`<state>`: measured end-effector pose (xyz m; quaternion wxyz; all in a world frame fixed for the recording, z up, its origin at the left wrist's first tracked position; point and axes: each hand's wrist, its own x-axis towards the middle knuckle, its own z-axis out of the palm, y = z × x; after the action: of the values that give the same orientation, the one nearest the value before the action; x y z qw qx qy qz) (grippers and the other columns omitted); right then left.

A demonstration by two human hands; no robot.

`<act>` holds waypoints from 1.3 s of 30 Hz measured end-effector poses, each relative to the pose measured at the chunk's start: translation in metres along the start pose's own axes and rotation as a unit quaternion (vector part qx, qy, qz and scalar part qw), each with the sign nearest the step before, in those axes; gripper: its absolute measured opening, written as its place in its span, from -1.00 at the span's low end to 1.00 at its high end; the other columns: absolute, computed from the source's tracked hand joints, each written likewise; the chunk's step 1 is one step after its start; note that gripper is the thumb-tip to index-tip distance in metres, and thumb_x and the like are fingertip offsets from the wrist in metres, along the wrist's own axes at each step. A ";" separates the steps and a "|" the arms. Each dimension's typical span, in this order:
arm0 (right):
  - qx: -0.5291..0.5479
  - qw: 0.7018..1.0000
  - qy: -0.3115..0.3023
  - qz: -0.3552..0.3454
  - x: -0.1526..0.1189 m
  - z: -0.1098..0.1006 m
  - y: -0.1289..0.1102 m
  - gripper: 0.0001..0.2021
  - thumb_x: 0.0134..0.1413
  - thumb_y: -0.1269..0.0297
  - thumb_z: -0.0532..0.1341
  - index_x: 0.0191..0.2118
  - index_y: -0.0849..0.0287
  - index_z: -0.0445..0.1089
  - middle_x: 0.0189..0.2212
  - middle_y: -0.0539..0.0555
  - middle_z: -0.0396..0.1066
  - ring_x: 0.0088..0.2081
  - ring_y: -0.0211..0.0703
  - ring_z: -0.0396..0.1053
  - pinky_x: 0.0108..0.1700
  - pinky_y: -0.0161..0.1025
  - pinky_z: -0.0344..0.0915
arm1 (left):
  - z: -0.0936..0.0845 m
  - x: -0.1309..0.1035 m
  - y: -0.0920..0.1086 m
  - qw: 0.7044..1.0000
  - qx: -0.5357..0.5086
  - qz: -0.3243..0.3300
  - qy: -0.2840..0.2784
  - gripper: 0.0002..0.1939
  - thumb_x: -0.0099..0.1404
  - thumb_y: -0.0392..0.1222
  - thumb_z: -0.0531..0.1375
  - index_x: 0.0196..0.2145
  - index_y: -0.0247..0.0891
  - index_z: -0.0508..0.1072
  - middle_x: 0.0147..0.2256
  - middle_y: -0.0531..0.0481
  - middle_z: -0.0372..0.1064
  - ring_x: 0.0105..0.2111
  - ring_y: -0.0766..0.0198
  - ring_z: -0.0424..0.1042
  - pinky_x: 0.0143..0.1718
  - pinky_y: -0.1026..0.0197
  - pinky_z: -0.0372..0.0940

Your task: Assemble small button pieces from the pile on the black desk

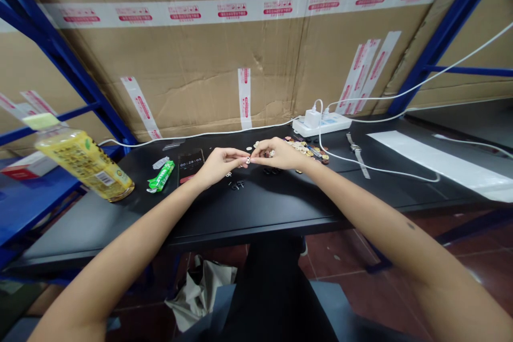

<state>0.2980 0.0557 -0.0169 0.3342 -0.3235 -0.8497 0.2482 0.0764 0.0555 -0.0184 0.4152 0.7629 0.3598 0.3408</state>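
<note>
Both hands meet over the black table, fingertips nearly touching. Between them sits a small white piece with holes (248, 160); its exact kind is too small to make out. My left hand (224, 163) pinches it from the left with thumb and forefinger. From the other side my right hand (273, 153) also pinches at it, its fingers curled. Below my left hand lie several small black and white pieces (237, 185). A pile of small cream, brown and coloured pieces (306, 148) spreads behind and beside my right hand, which partly hides it.
A phone (191, 163) showing a timer lies left of my hands, beside a green wrapper (162, 176) and a yellow drink bottle (86, 160). A white power strip (321, 124) with cables stands at the back. Rightward are a wristwatch (356, 150) and a white sheet (441, 165).
</note>
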 end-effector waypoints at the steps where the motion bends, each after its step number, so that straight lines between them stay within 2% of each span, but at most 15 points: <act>1: 0.002 1.000 0.001 0.000 0.000 0.000 -0.001 -0.66 0.02 0.06 0.28 -0.27 0.28 0.54 -0.49 0.05 0.43 -0.47 -0.31 0.26 -0.39 -0.34 0.18 | 0.000 0.000 0.000 1.000 -0.007 -0.003 0.004 -0.63 0.18 -0.05 0.30 -0.14 -0.35 0.55 -0.27 -0.14 0.55 -0.23 0.18 0.53 -0.07 0.13 0.37; 7: -0.007 1.000 0.016 0.002 0.000 -0.001 -0.003 -0.68 0.10 0.09 0.22 -0.26 0.27 0.53 -0.41 0.08 0.48 -0.42 -0.28 0.31 -0.33 -0.32 0.22 | 0.001 0.000 0.000 1.000 -0.021 -0.012 0.013 -0.63 0.16 -0.05 0.32 -0.16 -0.38 0.53 -0.27 -0.17 0.55 -0.24 0.17 0.53 -0.10 0.11 0.38; 12: -0.128 0.988 0.085 0.004 -0.001 -0.004 0.006 -0.76 0.13 0.20 0.19 -0.23 0.25 0.52 -0.33 0.12 0.47 -0.35 -0.22 0.36 -0.26 -0.27 0.25 | 0.001 0.000 -0.002 0.999 -0.027 -0.022 0.021 -0.64 0.16 -0.06 0.33 -0.17 -0.37 0.51 -0.26 -0.18 0.54 -0.24 0.16 0.54 -0.11 0.11 0.37; 16: -0.253 0.967 0.025 0.001 -0.003 -0.009 0.015 -0.79 0.11 0.26 0.21 -0.20 0.19 0.54 -0.21 0.15 0.44 -0.24 -0.13 0.39 -0.18 -0.22 0.22 | 0.001 0.001 -0.002 0.999 -0.030 -0.030 0.021 -0.65 0.14 -0.06 0.34 -0.20 -0.37 0.51 -0.27 -0.18 0.54 -0.25 0.16 0.54 -0.11 0.10 0.37; 20: -0.299 0.954 -0.021 0.000 -0.004 -0.011 0.021 -0.80 0.12 0.26 0.21 -0.20 0.17 0.55 -0.18 0.15 0.43 -0.23 -0.12 0.39 -0.21 -0.22 0.19 | 0.002 0.000 -0.001 0.999 -0.032 -0.030 0.022 -0.65 0.13 -0.04 0.34 -0.21 -0.36 0.51 -0.27 -0.17 0.54 -0.25 0.15 0.54 -0.12 0.09 0.38; 25: -0.275 0.961 -0.020 -0.002 -0.002 -0.010 0.023 -0.85 0.09 0.28 0.23 -0.28 0.20 0.51 -0.28 0.12 0.45 -0.29 -0.18 0.36 -0.23 -0.25 0.19 | 0.002 0.001 -0.002 0.999 -0.031 -0.029 0.021 -0.66 0.14 -0.06 0.34 -0.22 -0.36 0.51 -0.28 -0.16 0.54 -0.26 0.16 0.54 -0.12 0.10 0.37; 29: -0.192 0.981 -0.011 0.019 -0.001 -0.008 0.018 -0.87 0.07 0.30 0.23 -0.30 0.24 0.46 -0.41 0.07 0.44 -0.41 -0.25 0.33 -0.31 -0.29 0.22 | 0.002 0.001 -0.003 0.999 -0.035 -0.031 0.018 -0.67 0.15 -0.07 0.33 -0.22 -0.37 0.50 -0.29 -0.17 0.54 -0.26 0.17 0.54 -0.13 0.12 0.36; 34: -0.078 0.996 0.021 0.036 0.000 -0.006 0.010 -0.78 0.09 0.25 0.22 -0.20 0.27 0.45 -0.36 0.10 0.48 -0.37 -0.26 0.37 -0.26 -0.29 0.29 | 0.002 0.001 -0.002 0.999 -0.032 -0.032 0.016 -0.67 0.14 -0.06 0.33 -0.21 -0.36 0.50 -0.28 -0.18 0.54 -0.24 0.16 0.54 -0.12 0.12 0.37; 39: 0.009 0.999 0.014 0.031 0.003 -0.003 0.011 -0.70 0.12 0.15 0.21 -0.13 0.26 0.47 -0.31 0.12 0.50 -0.31 -0.23 0.41 -0.21 -0.24 0.35 | 0.002 0.001 -0.004 0.999 -0.033 -0.030 0.015 -0.67 0.14 -0.06 0.33 -0.22 -0.34 0.50 -0.28 -0.16 0.55 -0.24 0.17 0.54 -0.11 0.13 0.37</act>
<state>0.3030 0.0659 -0.0204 0.3411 -0.3499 -0.8323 0.2616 0.0770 0.0573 -0.0226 0.4449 0.7326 0.3768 0.3512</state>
